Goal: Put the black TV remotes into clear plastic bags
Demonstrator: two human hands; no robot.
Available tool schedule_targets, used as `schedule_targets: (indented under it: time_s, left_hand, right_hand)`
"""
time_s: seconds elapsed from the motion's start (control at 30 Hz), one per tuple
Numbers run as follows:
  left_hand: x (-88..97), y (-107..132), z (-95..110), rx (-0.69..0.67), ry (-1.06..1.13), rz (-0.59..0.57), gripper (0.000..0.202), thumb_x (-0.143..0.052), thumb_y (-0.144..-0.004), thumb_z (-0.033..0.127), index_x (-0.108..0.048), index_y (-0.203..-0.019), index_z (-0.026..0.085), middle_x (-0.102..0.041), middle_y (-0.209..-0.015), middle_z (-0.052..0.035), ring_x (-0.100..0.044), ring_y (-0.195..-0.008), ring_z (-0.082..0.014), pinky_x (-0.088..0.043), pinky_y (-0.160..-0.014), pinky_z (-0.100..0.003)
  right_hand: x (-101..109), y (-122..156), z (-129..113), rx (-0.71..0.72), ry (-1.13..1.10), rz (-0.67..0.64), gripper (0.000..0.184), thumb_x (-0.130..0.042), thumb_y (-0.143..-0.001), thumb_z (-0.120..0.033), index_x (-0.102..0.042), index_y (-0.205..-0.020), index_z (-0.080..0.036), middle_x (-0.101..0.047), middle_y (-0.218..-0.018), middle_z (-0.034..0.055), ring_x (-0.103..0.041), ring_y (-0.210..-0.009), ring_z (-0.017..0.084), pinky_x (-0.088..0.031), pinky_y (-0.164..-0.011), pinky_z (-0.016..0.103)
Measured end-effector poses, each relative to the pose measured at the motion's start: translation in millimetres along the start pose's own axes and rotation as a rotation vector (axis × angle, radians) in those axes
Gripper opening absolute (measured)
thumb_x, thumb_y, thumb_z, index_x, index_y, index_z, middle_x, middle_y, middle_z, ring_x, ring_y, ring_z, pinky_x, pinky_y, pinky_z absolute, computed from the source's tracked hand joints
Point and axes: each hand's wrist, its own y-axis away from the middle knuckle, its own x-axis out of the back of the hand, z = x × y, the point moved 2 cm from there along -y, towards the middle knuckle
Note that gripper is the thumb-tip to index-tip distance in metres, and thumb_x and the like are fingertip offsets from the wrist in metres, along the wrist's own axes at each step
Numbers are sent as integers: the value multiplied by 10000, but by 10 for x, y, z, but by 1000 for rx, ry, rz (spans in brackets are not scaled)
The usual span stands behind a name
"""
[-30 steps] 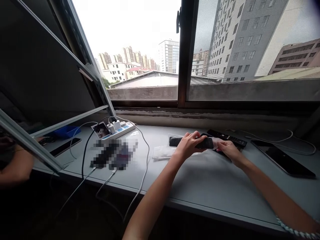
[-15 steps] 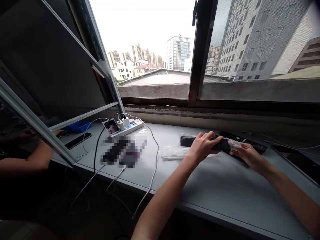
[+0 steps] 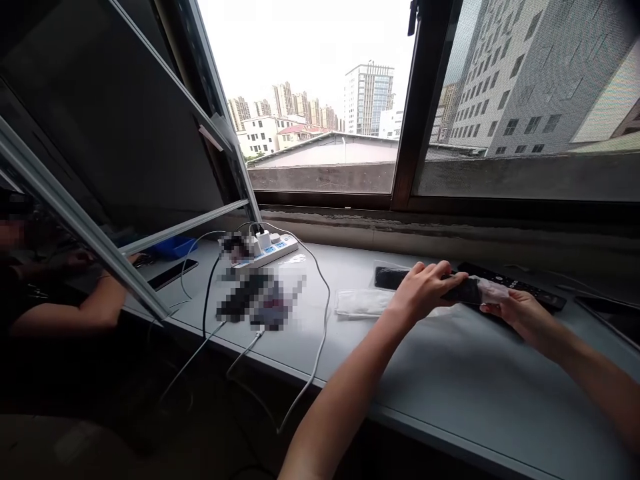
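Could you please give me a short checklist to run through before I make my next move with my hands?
1. Left hand has a grip on the dark wrapped object: ok, fingers are closed over it.
2. Right hand has hold of the translucent wrap: ok, pinched at the object's right end.
3. Wrap's right end is open: cannot tell, the right hand covers it.
4. Space around the hands is uncluttered: not ok, the white packet lies beside the left hand and the buttoned remote lies just behind.
5. White cable is away from both hands: ok, it runs to their left.
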Motion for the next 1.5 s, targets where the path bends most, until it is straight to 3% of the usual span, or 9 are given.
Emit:
schedule_targets:
  time_s: [0.27,0.53,0.77,0.87,0.97,1.1,1.23,1.4,1.5]
  left_hand:
    - [100,5,-85,37,29,-2,408,-565,-844,303,-500,-1244,254,-539,-1110,-38,-550,-959,-150,-376,-883,-279]
    - [106,41,-214,170,49,38,455,-628,-800,309,-502,-1229,228,-555,-1116,-37,-553,-961,-159,-362,-877,-278]
    - [32,63,-259,245,80,8,438,-614,-801,338,-490,-1210,243,-557,-1083,-29,-530,-1024,-177,-378,-903,-289]
    - [7,86,-255,269,83,9,512,-623,-758,491,-500,-1182,232,-575,-1080,-35,-526,-1038,-192,-381,-914,-296]
    - [38,104,-273,374,79,66,560,-570,-726,621,-550,-1090,195,-599,-1042,-51,-544,-1008,-204,-385,-903,-302]
    - [146,120,-342,547,53,105,410,-421,-864,548,-605,-854,182,-617,-877,-40,-571,-870,-175,-404,-799,-282]
    - [160,133,-392,564,30,21,427,-398,-897,482,-579,-658,177,-607,-769,-34,-561,-833,-173,-377,-807,-302]
    - [-9,190,-369,625,65,-253,277,-392,-910,373,-586,-925,175,-598,-1008,-72,-522,-1015,-213,-360,-878,-358]
    - [-25,209,-320,590,124,-272,375,-391,-889,468,-498,-1140,211,-527,-1142,-76,-449,-1126,-225,-328,-944,-391]
  right_hand:
    - [21,-22,-68,-9,-49,91,363,-757,-474,-541,-712,-647,-224,-688,-825,78,-595,-799,227,-512,-639,301]
    - [139,-88,-70,51,-83,304,218,-681,-642,-376,-681,-767,-197,-620,-1089,30,-558,-878,137,-474,-569,173]
    - [158,-109,-121,89,-192,408,340,-605,-679,-518,-464,-788,-228,-506,-770,-11,-553,-582,120,-427,-467,242]
    - [185,-95,-157,95,-208,484,328,-520,-739,-534,-375,-799,-246,-461,-659,-33,-512,-478,122,-416,-447,273]
    - [273,-78,-186,81,-227,651,188,-409,-829,-425,-364,-833,-242,-447,-638,-39,-477,-437,99,-429,-455,261]
    - [398,-69,-194,-10,-357,819,80,-314,-889,-308,-359,-894,-242,-457,-713,-35,-499,-469,71,-439,-444,194]
    - [434,-82,-157,-181,-600,894,114,-261,-920,-259,-372,-925,-237,-463,-750,-27,-497,-501,58,-440,-419,139]
    - [383,-109,-128,-297,-744,776,185,-272,-917,-208,-437,-842,-178,-466,-691,6,-469,-509,78,-403,-350,142]
    - [358,-102,-137,-319,-778,741,197,-289,-915,-201,-447,-800,-176,-454,-672,4,-450,-507,76,-388,-339,140]
